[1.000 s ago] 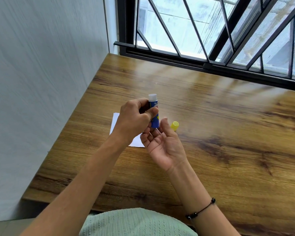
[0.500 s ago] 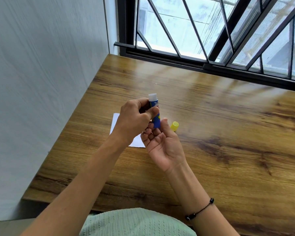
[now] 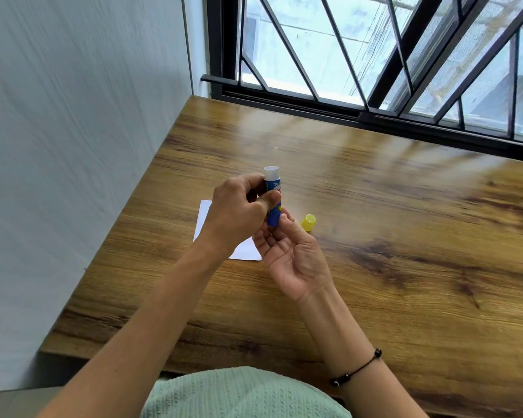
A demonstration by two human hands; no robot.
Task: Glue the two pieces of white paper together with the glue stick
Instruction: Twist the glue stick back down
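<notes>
Gripping the uncapped glue stick (image 3: 273,203), left hand (image 3: 239,212) closed; right hand (image 3: 290,254) half-open at its base. Yellow cap (image 3: 308,222) off; paper (image 3: 224,233) unglued.

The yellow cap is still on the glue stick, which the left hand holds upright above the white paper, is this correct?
Not quite. The head view shows the yellow cap off, lying on the table right of the hands. The rest stands: the left hand holds the glue stick upright above the white paper.
</notes>
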